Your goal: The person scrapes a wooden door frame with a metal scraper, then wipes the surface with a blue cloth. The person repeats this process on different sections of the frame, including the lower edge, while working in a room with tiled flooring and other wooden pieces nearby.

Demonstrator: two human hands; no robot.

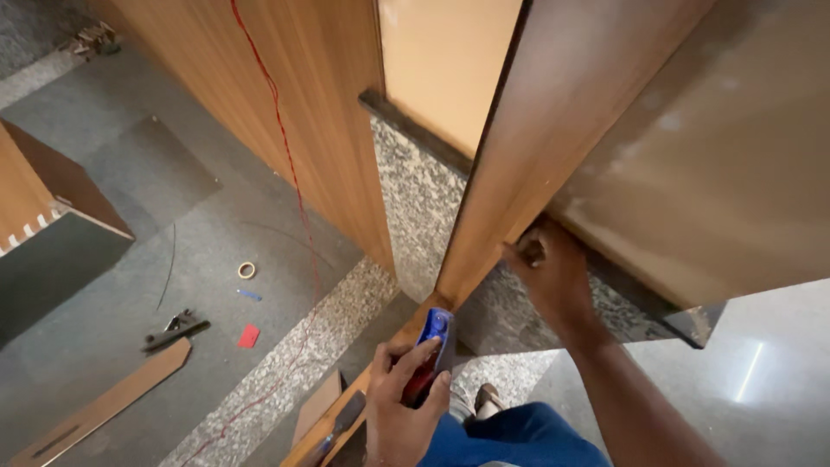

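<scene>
A: Head view, by the door panel (510,164)?
B: Left hand (402,402) fingers clamp a blue-red trimmer (432,355) at its lower edge. Right hand (553,272) fingers curl behind it.
A: Room?
B: Open floor (138,259) leftward.

The blue and red hand tool (432,353) is a small, rounded block with a blue top and a red side. It sits upright against the lower edge of the tall wooden panel (519,156). That panel is brown with a dark edge strip, stands nearly vertical and leans slightly, its bottom corner just above the tool.
</scene>
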